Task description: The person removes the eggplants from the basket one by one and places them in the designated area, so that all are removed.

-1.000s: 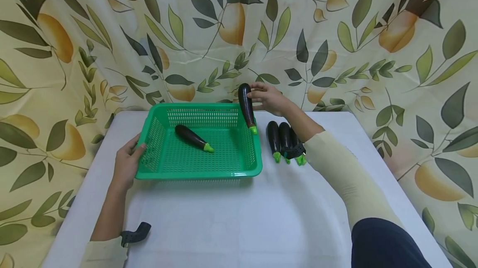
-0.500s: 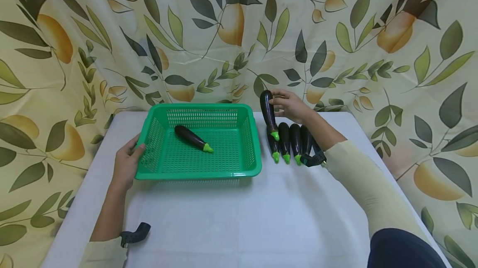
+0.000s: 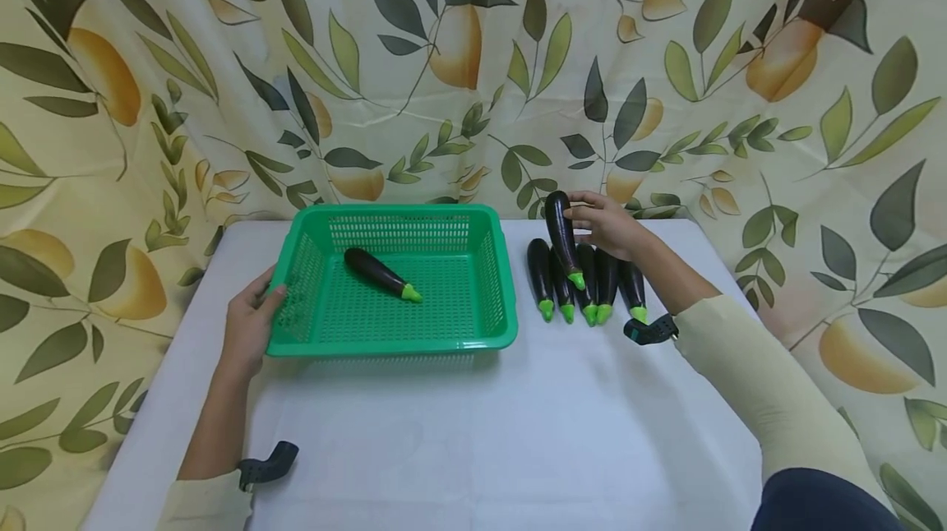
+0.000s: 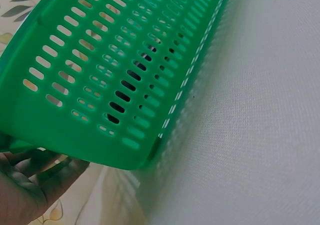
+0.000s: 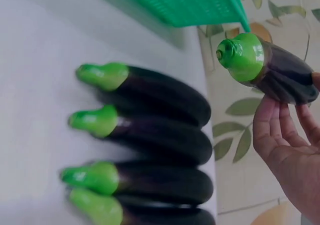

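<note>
My right hand [image 3: 608,227] pinches a dark purple eggplant [image 3: 564,235] with a green stem end, held above a row of eggplants. In the right wrist view, the held eggplant [image 5: 285,72] has its stem end facing the camera, and the fingers grip it from below and the side. Several like eggplants [image 5: 160,132] lie side by side beneath, stems toward the person. My left hand [image 3: 250,321] grips the left rim of a green slotted basket [image 3: 392,346]; one eggplant [image 3: 376,272] lies inside it. In the left wrist view, the fingers curl at the basket's rim.
A white cloth covers the table [image 3: 459,440]. Behind it hangs a curtain [image 3: 473,128] printed with fruit and leaves. The row of eggplants sits just right of the basket. Both wrists wear black camera mounts.
My right hand has moved right with the eggplant, from the basket's right rim to above the row. More of the row now shows. The left hand and basket stay put.
</note>
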The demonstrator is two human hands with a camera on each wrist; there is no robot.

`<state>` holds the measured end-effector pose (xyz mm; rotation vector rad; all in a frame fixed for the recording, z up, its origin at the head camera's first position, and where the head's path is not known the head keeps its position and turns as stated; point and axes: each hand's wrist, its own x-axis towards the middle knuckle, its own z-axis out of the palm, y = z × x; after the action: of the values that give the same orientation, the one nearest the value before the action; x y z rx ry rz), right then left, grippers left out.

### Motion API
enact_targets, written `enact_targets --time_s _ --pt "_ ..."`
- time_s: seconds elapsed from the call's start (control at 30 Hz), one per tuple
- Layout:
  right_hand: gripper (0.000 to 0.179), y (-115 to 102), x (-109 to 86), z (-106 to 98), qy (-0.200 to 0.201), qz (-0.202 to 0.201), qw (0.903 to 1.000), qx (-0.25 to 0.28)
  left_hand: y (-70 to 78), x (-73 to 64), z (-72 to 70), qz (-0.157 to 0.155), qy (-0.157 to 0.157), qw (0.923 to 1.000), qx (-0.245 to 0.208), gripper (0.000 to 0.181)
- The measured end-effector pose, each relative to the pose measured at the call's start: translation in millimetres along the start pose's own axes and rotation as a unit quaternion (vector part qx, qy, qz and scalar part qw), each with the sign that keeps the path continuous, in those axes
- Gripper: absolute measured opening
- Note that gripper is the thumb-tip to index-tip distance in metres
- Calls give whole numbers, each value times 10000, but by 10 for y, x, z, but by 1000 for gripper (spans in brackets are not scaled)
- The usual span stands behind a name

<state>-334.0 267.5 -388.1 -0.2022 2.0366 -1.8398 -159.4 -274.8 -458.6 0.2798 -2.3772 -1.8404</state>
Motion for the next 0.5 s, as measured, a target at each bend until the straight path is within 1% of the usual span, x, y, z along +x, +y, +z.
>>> enact_targets --time_s 0.1,0.33,0.5 --pt "36 58 -61 -64 114 22 9999 -65 -10 17 2 -16 -8 10000 -5 54" --pt "52 136 -134 -133 197 122 9997 -96 -14 7 -21 -25 28 10000 -55 54" --pt "60 185 -181 -238 298 258 9989 -252 -18 16 -5 -8 -45 9999 -107 55"
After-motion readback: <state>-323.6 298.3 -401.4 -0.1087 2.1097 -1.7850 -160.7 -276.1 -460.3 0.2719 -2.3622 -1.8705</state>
